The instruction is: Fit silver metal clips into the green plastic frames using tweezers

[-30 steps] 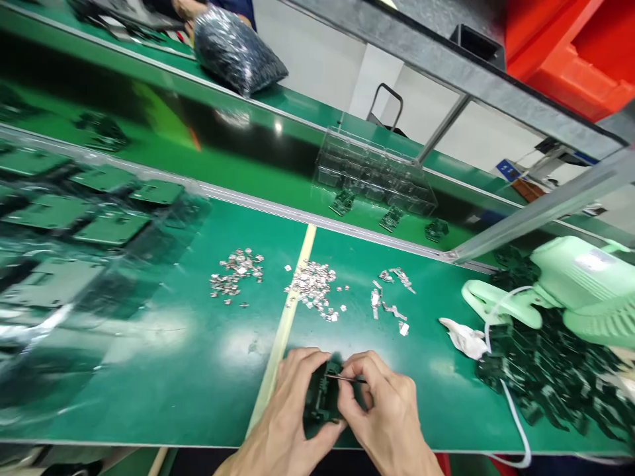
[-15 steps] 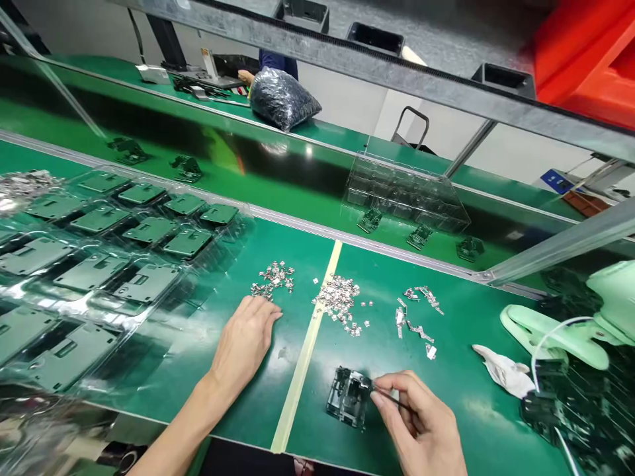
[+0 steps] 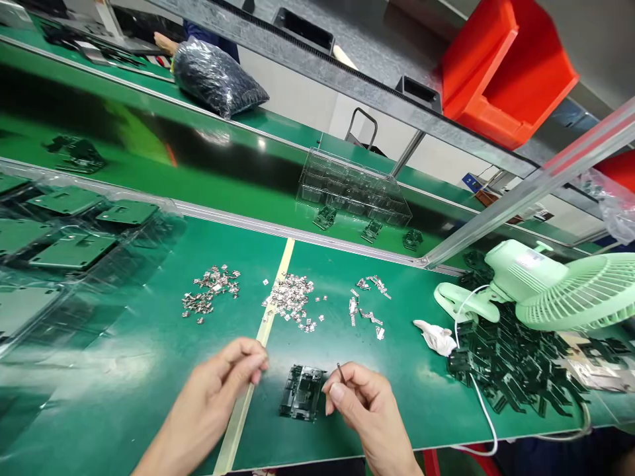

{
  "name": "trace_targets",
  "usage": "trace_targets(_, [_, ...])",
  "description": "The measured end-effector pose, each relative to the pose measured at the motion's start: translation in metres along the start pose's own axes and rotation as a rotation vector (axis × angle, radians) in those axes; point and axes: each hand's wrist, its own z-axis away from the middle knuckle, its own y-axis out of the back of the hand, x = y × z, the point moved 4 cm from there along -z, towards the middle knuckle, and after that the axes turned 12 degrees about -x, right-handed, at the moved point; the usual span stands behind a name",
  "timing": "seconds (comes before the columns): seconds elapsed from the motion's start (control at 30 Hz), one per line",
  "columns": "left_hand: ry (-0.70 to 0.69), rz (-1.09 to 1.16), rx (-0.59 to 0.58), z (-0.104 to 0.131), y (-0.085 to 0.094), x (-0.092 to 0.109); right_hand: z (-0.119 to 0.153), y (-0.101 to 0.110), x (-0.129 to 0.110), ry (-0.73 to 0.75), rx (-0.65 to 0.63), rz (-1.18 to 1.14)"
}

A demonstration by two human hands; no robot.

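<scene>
A black plastic part (image 3: 301,393) lies on the green table between my two hands. My left hand (image 3: 223,383) is left of it, over the yellow tape, with thumb and fingertips pinched together; what they hold, if anything, is too small to make out. My right hand (image 3: 364,406) is just right of the black part, its fingers closed round a thin dark tool (image 3: 340,373) that points upward. Beyond the hands lie a left pile of small metal pieces (image 3: 212,287), a middle pile (image 3: 292,296) across the tape, and several longer metal strips (image 3: 370,316) to the right.
Clear trays with green plates (image 3: 74,250) fill the left side. On the right are a green fan (image 3: 533,277), a heap of black parts (image 3: 516,357), a crumpled white cloth (image 3: 436,336) and a white cable. A metal frame and an orange bin (image 3: 496,86) stand beyond.
My left hand has left the edge of the left metal pile and come nearer the black part, fingers pinched. The tool in my right hand now points upward. The view has shifted right.
</scene>
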Motion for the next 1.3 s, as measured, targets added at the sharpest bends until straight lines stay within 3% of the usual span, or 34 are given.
trace_targets(0.1, [0.051, 0.283, -0.211, 0.010, -0.034, 0.022, -0.001, -0.009, -0.005, 0.009, -0.002, 0.047])
trace_targets(0.27, [0.058, 0.471, -0.290, 0.016, -0.052, 0.031, 0.000, -0.022, -0.014, 0.007, 0.006, 0.182])
trace_targets(0.53, [0.011, 0.399, -0.234, 0.021, -0.052, 0.034, 0.007, -0.021, -0.008, -0.055, -0.048, 0.145])
trace_targets(0.63, [-0.014, 0.389, -0.181, 0.026, -0.061, 0.034, 0.009, -0.021, 0.000, -0.037, -0.037, 0.090])
trace_targets(0.7, [0.061, 0.462, -0.128, 0.031, -0.069, 0.030, 0.010, -0.023, 0.005, -0.029, -0.033, 0.056])
trace_targets(0.8, [0.172, 0.547, -0.067, 0.039, -0.079, 0.025, 0.010, -0.026, 0.005, 0.048, 0.012, 0.099])
trace_targets(0.93, [0.191, 0.573, -0.060, 0.041, -0.078, 0.022, 0.010, -0.029, -0.005, 0.208, 0.044, 0.232])
trace_targets(1.3, [-0.151, 0.428, -0.041, 0.038, -0.064, 0.026, 0.006, -0.031, -0.002, 0.093, -0.023, -0.134])
